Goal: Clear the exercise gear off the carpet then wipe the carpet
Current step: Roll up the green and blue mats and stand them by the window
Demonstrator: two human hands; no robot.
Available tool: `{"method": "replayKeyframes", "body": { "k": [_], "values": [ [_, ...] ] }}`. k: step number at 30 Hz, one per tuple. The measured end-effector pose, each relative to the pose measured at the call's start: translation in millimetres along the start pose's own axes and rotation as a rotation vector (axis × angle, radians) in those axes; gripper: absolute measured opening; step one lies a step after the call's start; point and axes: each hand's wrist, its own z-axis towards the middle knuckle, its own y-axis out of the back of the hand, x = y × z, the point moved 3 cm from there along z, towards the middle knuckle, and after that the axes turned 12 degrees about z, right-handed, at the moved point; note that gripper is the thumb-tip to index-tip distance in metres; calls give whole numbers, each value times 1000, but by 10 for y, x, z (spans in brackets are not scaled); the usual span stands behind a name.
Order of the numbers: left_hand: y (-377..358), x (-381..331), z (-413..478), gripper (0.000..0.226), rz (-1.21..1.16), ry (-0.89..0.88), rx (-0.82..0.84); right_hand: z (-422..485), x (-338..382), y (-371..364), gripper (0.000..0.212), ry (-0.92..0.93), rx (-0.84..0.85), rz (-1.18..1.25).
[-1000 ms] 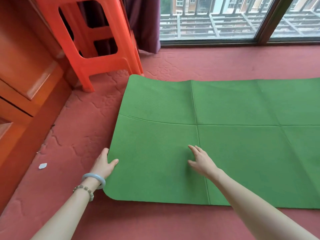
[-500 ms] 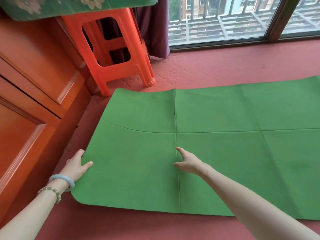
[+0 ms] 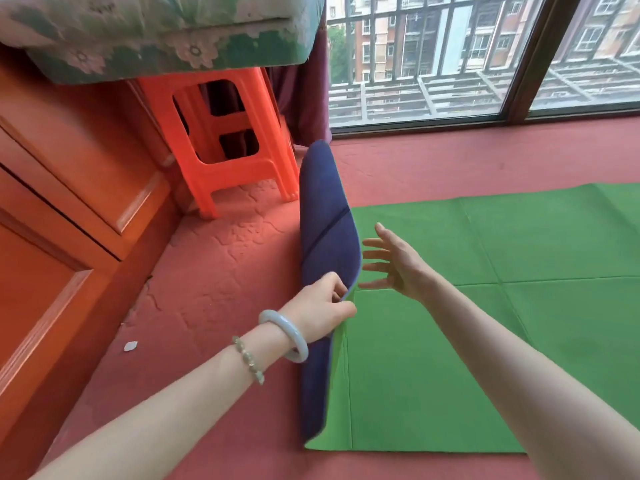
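Raised upright now, mat edge (image 3: 329,233) pinched by left hand (image 3: 320,308).

Bright, even daylight enters through the window (image 3: 450,64) at far right and falls softly on the carpet (image 3: 450,161) and mat (image 3: 519,237); shadows are faint and soft-edged. Wide-angle distortion bows the cabinet (image 3: 69,202) lines at left and tilts the window frame (image 3: 536,64). The bedding (image 3: 156,29) at far left is blurred, and fine detail looks slightly smeared.

Red carpet (image 3: 221,306) bears green mat (image 3: 485,341), stool (image 3: 221,140).
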Motion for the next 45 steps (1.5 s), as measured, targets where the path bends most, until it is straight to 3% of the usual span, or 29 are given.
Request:
{"method": "replayKeyframes", "body": {
  "k": [3, 5, 7, 10, 12, 15, 19, 22, 26, 28, 30, 36, 38, 42, 45],
  "values": [
    [-434, -346, 142, 33, 273, -38, 77, -135, 144, 200, 33, -32, 22, -201],
    [-691, -487, 234, 44, 353, -79, 133, -110, 86, 430, 35, 17, -119, -349],
    [-821, -484, 376, 39, 370, -144, 77, -52, -46, 739, 45, 70, -331, -514],
    [-752, -142, 707, 28, 352, -166, -114, -7, -328, 1128, 51, 5, -459, -536],
    [-628, 220, 917, 33, 385, -70, -184, 19, -483, 1297, 48, -38, -480, -531],
    [-524, 749, 1122, 60, 367, 199, -130, 14, -620, 1420, 54, -63, -530, -510],
    [-714, 1182, 1201, 107, -133, 492, 74, 75, -835, 1531, 60, -51, -547, -469],
    [-958, 1270, 1185, 125, -462, 526, 154, 126, -951, 1466, 53, -44, -502, -492],
    [-1050, 1337, 1246, 124, -744, 456, 158, 163, -1086, 1044, 53, -136, -336, -252],
    [-969, 1340, 1208, 113, -850, 411, 159, 192, -1131, 778, 41, -179, -236, -191],
    [-881, 1378, 1118, 105, -909, 391, 130, 216, -1161, 502, 26, -214, -145, -89],
    [-738, 1422, 843, 65, -999, 392, 190, 404, -1371, -165, 35, -363, 162, 92],
    [-701, 1439, 792, 66, -1015, 419, 180, 423, -1420, -275, 32, -369, 190, 181],
    [-779, 1462, 744, 69, -1095, 449, 148, 487, -1414, -316, 46, -386, 236, 366],
    [-856, 1487, 773, 78, -1166, 426, 142, 522, -1369, -220, 31, -422, 229, 485]
  ]
}}
